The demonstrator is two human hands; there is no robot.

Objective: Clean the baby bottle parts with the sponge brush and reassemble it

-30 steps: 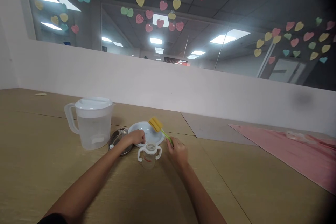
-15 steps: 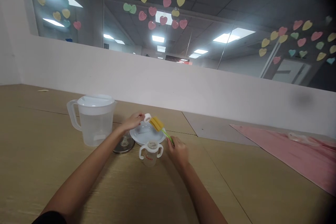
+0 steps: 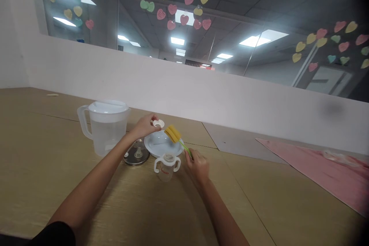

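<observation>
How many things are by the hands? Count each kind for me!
Jug with white lid: 1
White plate: 1
Two-handled cup: 1
Sponge bottle brush: 1
Metal lid with clear teat: 1
Small white ring: 1
Total: 6
</observation>
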